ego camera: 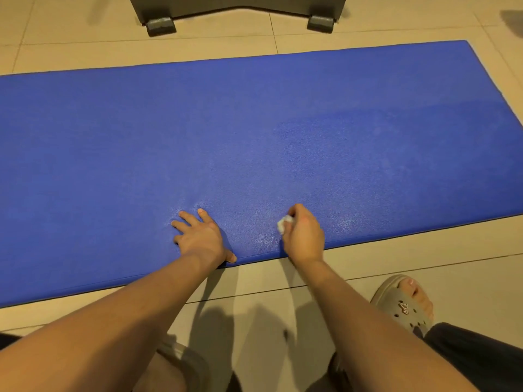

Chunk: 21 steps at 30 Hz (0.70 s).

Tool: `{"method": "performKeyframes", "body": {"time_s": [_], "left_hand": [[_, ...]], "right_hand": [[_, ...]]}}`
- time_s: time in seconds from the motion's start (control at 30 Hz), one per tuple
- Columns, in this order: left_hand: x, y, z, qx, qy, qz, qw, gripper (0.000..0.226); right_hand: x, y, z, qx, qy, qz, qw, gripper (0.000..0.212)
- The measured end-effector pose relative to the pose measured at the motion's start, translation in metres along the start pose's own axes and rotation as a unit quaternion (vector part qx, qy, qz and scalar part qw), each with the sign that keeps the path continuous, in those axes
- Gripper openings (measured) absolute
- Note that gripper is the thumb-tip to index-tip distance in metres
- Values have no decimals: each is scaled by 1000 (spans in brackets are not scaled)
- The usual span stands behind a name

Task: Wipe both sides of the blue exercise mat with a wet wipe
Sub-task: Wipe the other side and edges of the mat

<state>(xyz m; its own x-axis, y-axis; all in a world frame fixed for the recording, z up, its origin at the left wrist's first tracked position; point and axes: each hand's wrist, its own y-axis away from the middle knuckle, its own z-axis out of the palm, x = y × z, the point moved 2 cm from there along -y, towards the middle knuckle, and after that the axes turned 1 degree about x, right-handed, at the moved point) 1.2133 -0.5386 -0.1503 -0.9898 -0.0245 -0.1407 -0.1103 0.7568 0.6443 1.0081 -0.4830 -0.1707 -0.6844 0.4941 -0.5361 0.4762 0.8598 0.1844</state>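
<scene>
1. Forearms, two, reach from the bottom of view to the blue mat, which lies flat on the tiled floor.
2. Left hand: flat, fingers spread, pressing the mat just inside its near edge, thumb at the edge.
3. Wet wipe: white, balled, touching the mat near the same edge.
4. Right hand: fingers curled round the wipe.
5. Sandal: on the floor off the mat's near side.
6. Handling, judged: padded foam, soft, bendy, light, grainy rather than slick. To flip it, grab the near long edge or a corner.
7. Counts: one mat, one wipe, two hands.
</scene>
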Motion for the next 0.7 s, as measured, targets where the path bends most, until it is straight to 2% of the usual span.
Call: {"method": "performKeyframes", "body": {"time_s": [0.13,0.27,0.33,0.43,0.57,0.63,0.7], "left_hand": [[0,0,1,6,-9,5,1000,152],[1,0,1,2,-8,3,1000,152],[1,0,1,1,-7,3,1000,152],[1,-1,1,2,-4,0,1000,153],[0,0,1,2,-3,0,1000,152],[0,-1,1,3,-5,2,1000,152],[-1,-1,1,2,-7,4,1000,152]], "right_hand": [[38,-25,-32,59,34,59,996,2],[24,-18,-18,52,33,73,995,10],[2,-5,-2,31,25,57,998,18],[-33,13,22,-43,18,-10,999,25],[-46,15,32,-113,33,-104,988,13],[-33,3,24,-101,20,-104,989,14],[-12,-14,8,-57,17,-55,997,18]]}}
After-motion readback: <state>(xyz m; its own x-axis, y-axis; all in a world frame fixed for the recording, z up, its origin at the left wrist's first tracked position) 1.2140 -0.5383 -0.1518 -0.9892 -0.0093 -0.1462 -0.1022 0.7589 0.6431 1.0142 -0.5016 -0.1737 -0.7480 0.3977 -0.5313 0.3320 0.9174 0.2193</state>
